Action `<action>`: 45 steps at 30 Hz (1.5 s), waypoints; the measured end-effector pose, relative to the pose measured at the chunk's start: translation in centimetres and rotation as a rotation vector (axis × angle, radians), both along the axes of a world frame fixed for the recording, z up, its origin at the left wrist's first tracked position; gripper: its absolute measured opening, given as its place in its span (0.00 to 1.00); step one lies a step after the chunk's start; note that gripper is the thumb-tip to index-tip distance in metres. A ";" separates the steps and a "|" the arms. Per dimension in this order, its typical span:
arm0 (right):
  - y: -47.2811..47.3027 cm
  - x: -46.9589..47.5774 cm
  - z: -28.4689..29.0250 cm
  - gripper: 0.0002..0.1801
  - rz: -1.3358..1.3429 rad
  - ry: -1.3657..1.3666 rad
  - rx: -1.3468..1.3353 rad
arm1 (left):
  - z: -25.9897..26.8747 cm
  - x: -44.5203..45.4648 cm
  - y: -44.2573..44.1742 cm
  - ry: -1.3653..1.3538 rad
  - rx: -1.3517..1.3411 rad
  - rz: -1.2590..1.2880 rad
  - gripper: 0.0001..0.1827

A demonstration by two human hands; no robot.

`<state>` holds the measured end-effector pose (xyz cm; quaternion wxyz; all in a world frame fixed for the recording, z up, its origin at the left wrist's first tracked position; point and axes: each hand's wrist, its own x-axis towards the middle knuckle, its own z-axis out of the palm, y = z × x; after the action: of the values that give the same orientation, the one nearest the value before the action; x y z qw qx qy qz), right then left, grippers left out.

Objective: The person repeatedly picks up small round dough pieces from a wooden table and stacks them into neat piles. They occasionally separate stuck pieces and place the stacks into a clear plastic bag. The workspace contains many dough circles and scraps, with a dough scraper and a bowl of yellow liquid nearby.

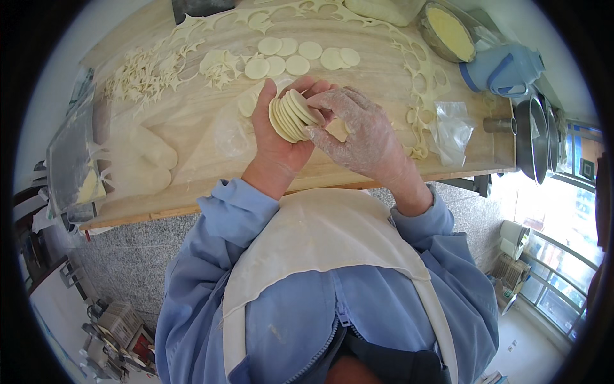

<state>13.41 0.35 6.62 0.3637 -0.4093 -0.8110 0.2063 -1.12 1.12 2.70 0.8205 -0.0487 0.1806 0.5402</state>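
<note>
A stack of thin round dough wrappers (288,117) rests tilted in my left hand (276,144), its fingers curled around the far side. My right hand (367,129), dusted with flour, pinches the right edge of the stack between thumb and fingers. Beyond my hands, several loose dough rounds (297,65) lie in two rows on the wooden work table (201,129). Partly behind my left hand is a clear plastic bag (232,134) with some rounds at it.
Dough offcuts with round holes (424,81) curve along the back and right. Scraps (139,72) pile at the left, near bagged dough (148,158). A bowl of yellow flour (448,31), a blue jug (508,69), a plastic bag (451,132) and a metal cylinder (499,126) occupy the right side.
</note>
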 end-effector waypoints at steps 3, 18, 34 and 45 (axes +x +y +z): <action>0.1 0.1 -0.2 0.17 0.002 0.014 -0.033 | 0.0 -0.1 0.0 0.000 0.011 -0.009 0.31; -0.5 -0.6 -0.3 0.23 -0.038 -0.004 0.087 | -0.6 0.2 0.0 0.026 0.017 -0.015 0.30; 0.2 -0.2 0.5 0.16 -0.230 0.076 -0.301 | 0.1 0.2 -0.6 -0.054 0.102 -0.177 0.32; 2.2 2.4 0.6 0.13 -0.367 0.482 -0.375 | 0.2 0.2 -0.4 -0.078 0.023 -0.119 0.38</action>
<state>15.78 2.53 7.18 0.4940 -0.5475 -0.5629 0.3733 -0.94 0.71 2.90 0.8581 -0.0497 0.1449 0.4902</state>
